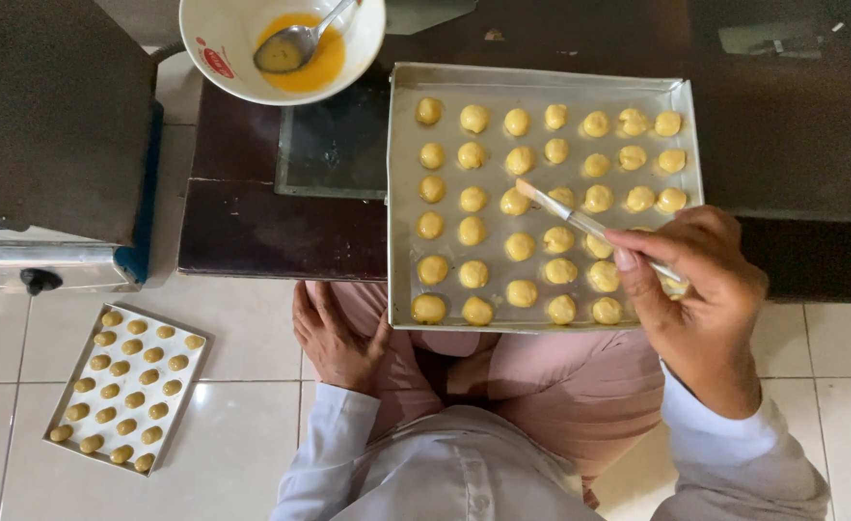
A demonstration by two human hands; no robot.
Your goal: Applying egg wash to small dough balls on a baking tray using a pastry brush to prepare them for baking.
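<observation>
Left hand (334,338) rests flat and empty on the knee. Metal tray (403,193) of soft, easily dented dough balls (473,230) lies on the dark table (252,222). Right hand (700,289) pinches a light, stiff brush (580,222) near its handle end, bristles touching one ball.

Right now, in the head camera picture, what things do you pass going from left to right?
Small tray of dough balls on the floor → left hand on the lap → big baking tray → pastry brush → right hand.

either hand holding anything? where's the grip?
Right hand pinches a thin brush near its handle end. Left hand holds nothing, resting on the knee.
</observation>
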